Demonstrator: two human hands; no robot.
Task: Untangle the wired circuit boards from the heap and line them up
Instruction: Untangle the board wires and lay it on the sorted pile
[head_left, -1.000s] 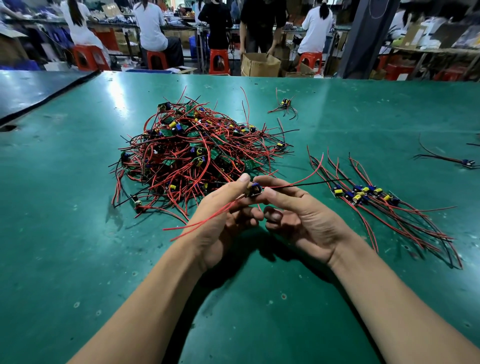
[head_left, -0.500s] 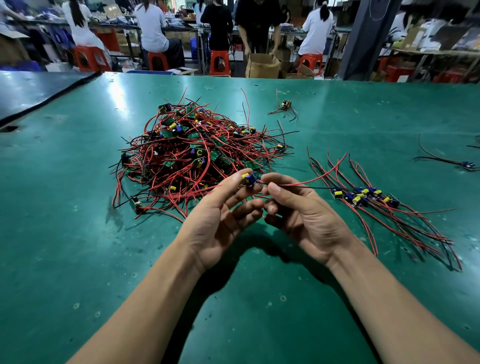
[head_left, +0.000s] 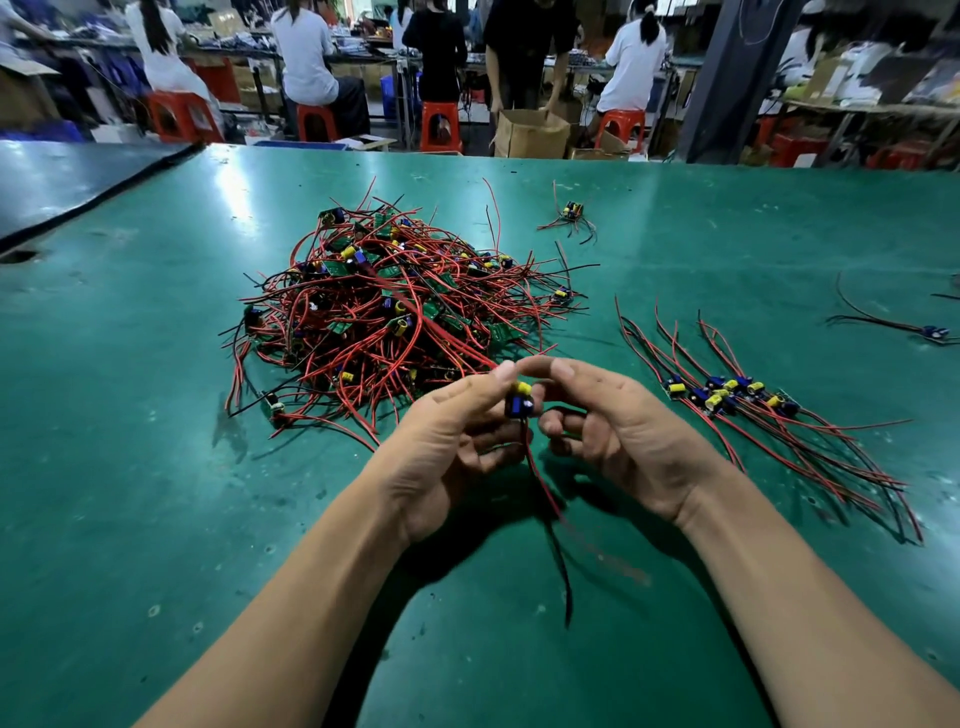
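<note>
The left hand (head_left: 452, 447) holds one board (head_left: 519, 402) above the table (head_left: 156, 467). Its topmost fingertip presses down on the board's yellow part and its other fingers are curled under. The board sits just at 4 o'clock of that fingertip, in the gap between the two hands, with its blue and yellow parts facing the camera.

The right hand (head_left: 623, 431) is close at 3 o'clock. Its topmost fingertip meets the left one directly over the board, and its lower fingers are curled beside it. A black wire loops toward them, but I cannot tell whether they actually pinch it or the board.

The board's wires (head_left: 545, 499), red and black, hang blurred toward 6 o'clock.

The heap (head_left: 395, 312) lies at 11 o'clock of the hands, with a red wire running from it to the fingertips. The row (head_left: 727, 395) of sorted boards lies at 3 o'clock, their wires fanned out.
</note>
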